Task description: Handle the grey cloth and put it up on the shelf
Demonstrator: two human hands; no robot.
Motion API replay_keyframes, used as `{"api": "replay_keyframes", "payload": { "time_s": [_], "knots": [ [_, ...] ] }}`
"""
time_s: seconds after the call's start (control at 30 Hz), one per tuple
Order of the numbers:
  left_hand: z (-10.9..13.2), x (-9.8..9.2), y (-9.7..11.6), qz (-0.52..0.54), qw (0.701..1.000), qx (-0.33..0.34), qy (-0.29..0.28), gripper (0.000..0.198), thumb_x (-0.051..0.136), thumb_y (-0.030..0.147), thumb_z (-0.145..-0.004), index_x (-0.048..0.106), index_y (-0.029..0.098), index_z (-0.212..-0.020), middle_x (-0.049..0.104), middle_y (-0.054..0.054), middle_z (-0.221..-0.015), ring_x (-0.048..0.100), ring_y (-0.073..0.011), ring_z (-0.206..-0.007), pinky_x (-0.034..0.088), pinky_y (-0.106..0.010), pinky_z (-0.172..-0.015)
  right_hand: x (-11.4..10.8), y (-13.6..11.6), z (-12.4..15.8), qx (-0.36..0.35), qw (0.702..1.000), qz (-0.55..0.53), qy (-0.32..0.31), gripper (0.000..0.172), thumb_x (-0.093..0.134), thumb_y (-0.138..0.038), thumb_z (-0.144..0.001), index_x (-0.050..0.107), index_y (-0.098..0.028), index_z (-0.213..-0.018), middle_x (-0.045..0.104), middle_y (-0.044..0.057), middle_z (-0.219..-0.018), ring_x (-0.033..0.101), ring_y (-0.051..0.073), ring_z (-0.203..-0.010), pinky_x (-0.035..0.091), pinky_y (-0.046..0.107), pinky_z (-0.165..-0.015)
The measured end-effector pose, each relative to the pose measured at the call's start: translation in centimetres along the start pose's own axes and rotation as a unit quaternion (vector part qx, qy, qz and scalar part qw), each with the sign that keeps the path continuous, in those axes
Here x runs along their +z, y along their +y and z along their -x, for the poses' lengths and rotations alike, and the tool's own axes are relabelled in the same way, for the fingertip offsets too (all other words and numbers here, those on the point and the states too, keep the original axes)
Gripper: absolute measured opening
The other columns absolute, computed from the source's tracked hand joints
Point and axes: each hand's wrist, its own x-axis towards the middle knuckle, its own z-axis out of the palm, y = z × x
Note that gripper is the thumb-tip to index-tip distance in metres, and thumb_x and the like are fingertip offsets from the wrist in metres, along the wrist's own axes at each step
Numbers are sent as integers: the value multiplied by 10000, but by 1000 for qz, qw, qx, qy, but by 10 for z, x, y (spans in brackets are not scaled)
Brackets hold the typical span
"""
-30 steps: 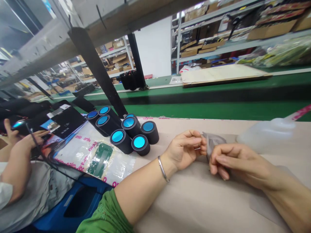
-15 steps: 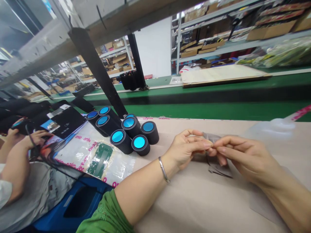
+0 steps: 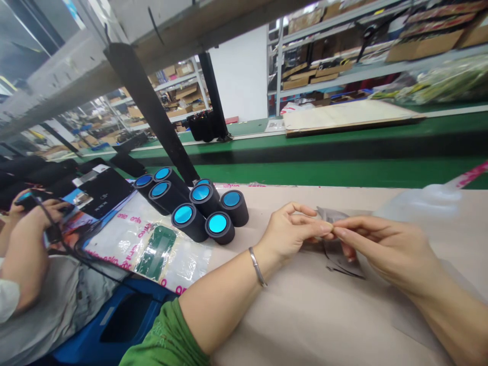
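My left hand (image 3: 293, 230) is closed in a pinch, thumb against forefinger, above the pale tabletop. Fingertip to fingertip with it, my right hand (image 3: 375, 244) is pinching too. Whatever lies between the fingers is too small and too covered to make out. Behind and below them is a greyish, see-through piece of film or bag (image 3: 331, 214). Thin dark strands (image 3: 345, 273) show under my fingers, and I cannot tell whether they join what I hold.
Several black cylinders with shiny blue tops (image 3: 218, 223) stand left of my hands. A whitish squeeze bottle (image 3: 423, 203) with a pink-marked spout is at the right. Printed plastic wrap (image 3: 125, 223) covers the table's left part. Another person's hands (image 3: 49, 213) hold a dark device with cables.
My right hand has shifted slightly, its fingertips still meeting those of my left. The other person's hands at the left have moved a little with the dark device.
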Motion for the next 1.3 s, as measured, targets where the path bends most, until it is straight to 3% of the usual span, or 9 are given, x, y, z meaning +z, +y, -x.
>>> {"api": "replay_keyframes", "payload": {
  "time_s": [0.23, 0.43, 0.67, 0.83, 1.0, 1.17, 1.3],
  "knots": [
    [-1, -1, -4, -10, 1000, 21, -5, 478, 851, 288, -556, 529, 144, -878, 690, -19, -688, 666, -142, -640, 455, -210, -586, 2, -7, 0, 89, 995, 21, 24, 769, 629, -709, -541, 603, -17, -878, 444, 113, -649, 445, 154, -503, 351, 175, -398],
    [-1, -3, -7, -40, 999, 13, -18, 515, 836, 311, -604, 571, 140, -1011, 702, -37, -739, 666, -132, -667, 495, -196, -569, 3, -7, -2, 123, 991, 28, 42, 737, 602, -685, -503, 594, -38, -856, 444, 97, -643, 439, 157, -488, 328, 169, -387],
    [1, -1, -9, -51, 998, 21, -42, 567, 797, 311, -661, 568, 168, -1159, 698, -132, -1030, 685, -181, -811, 523, -229, -635, 6, -21, -7, 142, 987, 10, 80, 713, 599, -661, -440, 560, -35, -778, 433, 99, -619, 416, 139, -457, 303, 150, -380],
    [6, 4, -9, -85, 994, 48, -58, 550, 734, 245, -711, 533, 154, -1215, 653, -188, -1133, 672, -233, -936, 521, -289, -742, 4, -13, -7, 125, 987, -23, 102, 640, 646, -578, -464, 551, -35, -790, 439, 95, -635, 419, 132, -463, 299, 134, -379],
    [6, 3, -5, -79, 988, 117, -56, 533, 714, 167, -690, 512, 139, -1182, 646, -177, -1135, 634, -254, -1030, 503, -325, -806, -1, -3, -8, 100, 984, -138, 56, 638, 760, -551, -515, 500, -41, -796, 458, 109, -725, 406, 121, -484, 352, 195, -398],
    [2, -1, 1, 45, 993, 101, -32, 544, 771, 128, -626, 532, 164, -1113, 676, -96, -1030, 654, -206, -935, 491, -314, -808, -6, -6, -8, 84, 971, -225, -1, 663, 831, -518, -549, 529, -51, -910, 448, 90, -760, 367, 107, -466, 333, 233, -347],
    [4, -1, 2, 73, 991, 93, -63, 541, 767, 119, -641, 536, 177, -1126, 680, -78, -1004, 655, -180, -905, 475, -300, -813, -8, -6, -8, 73, 965, -250, -23, 634, 828, -486, -575, 557, -69, -968, 463, 98, -792, 395, 130, -480, 344, 247, -346]
  ]
}}
